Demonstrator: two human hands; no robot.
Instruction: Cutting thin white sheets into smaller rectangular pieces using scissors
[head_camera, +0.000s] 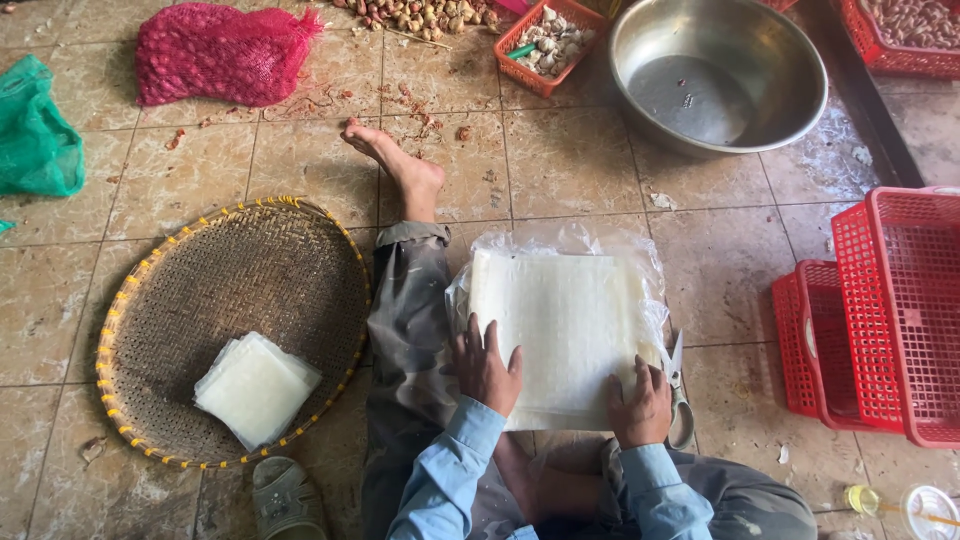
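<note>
Sheet stack (570, 330) lies between woven tray (180, 300) left and baskets (880, 320) right.

A floor-level food-prep workplace — tiled floor (300, 150), garlic baskets (548, 45), a steel basin (718, 70), a woven tray (230, 290)

sleeves (455, 470): light blue, cuffed | trousers (405, 330): grey-olive, mottled | foot (390, 155): bare

A clear plastic wrapper (560, 245) lies open on the floor under a square stack of white sheets, crumpled along its far edge. A pink mesh sack (222, 55) and a green mesh bag (35, 135) lie far left.
</note>
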